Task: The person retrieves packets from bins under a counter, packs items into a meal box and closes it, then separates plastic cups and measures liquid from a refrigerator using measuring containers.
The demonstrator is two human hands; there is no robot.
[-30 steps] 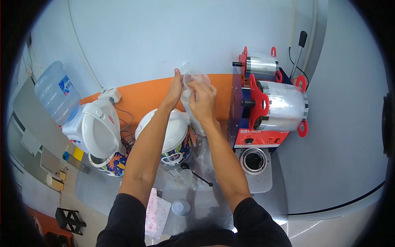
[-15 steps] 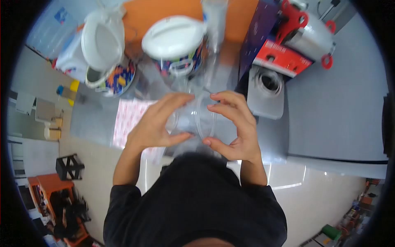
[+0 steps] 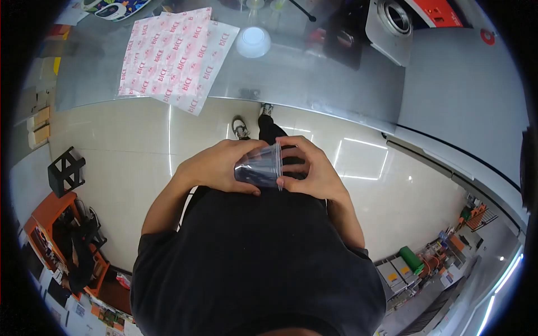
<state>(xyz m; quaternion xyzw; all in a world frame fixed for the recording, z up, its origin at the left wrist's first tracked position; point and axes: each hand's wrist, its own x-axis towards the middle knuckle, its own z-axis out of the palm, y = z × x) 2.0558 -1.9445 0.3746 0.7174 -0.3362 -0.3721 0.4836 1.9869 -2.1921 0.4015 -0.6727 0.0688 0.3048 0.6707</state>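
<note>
In front of my black shirt, a clear plastic cup (image 3: pixel 258 168) lies sideways between my two hands. My left hand (image 3: pixel 216 166) curves round its narrower base end, with thumb below and fingers above. Thumb and fingertips of my right hand (image 3: pixel 311 171) grip the wide rim, which faces right. The rim shows a doubled edge; I cannot tell whether that is a lid or a second nested cup.
Printed paper sheets (image 3: pixel 168 56) lie on the metal counter (image 3: pixel 291 84), beside a small white round bowl or lid (image 3: pixel 253 42). A machine with a round opening (image 3: pixel 394 17) stands at the right. A black stool (image 3: pixel 66 171) is on the floor at left.
My view has tilted down, so the counter now sits higher in the picture. Both hands, still holding the cup, are now seen over the floor, close to my body.
</note>
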